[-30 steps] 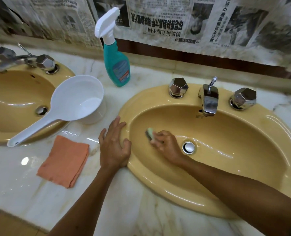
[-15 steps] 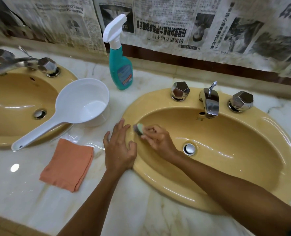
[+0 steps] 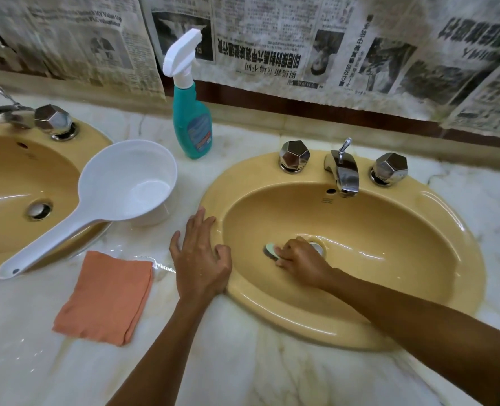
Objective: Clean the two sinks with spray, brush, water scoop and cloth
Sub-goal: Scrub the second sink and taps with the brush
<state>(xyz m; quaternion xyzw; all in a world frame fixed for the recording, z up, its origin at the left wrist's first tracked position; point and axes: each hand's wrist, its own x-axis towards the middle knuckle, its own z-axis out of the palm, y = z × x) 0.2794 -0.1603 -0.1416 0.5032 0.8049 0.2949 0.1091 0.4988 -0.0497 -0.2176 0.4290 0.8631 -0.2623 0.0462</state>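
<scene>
My right hand [image 3: 301, 259] gripping the brush [image 3: 269, 251] down in the sink [image 3: 418, 288] by the drain [image 3: 317, 247], my left hand [image 3: 200, 259] flat, fingers relaxed, on its rim, cloth [image 3: 105, 297] just left of it

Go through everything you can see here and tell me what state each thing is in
Teal spray bottle: upright, untouched.
White plastic water scoop: holds some water.
Orange cloth: folded, flat.
Green-backed brush: gripped, in basin.
Chrome tap: off.
Right hand: grips brush.
Left hand: rests on yellow sink rim.

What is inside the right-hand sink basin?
The right hand gripping a scrub brush beside the drain, which the hand partly covers. The brush's bristles cannot be seen.
</scene>
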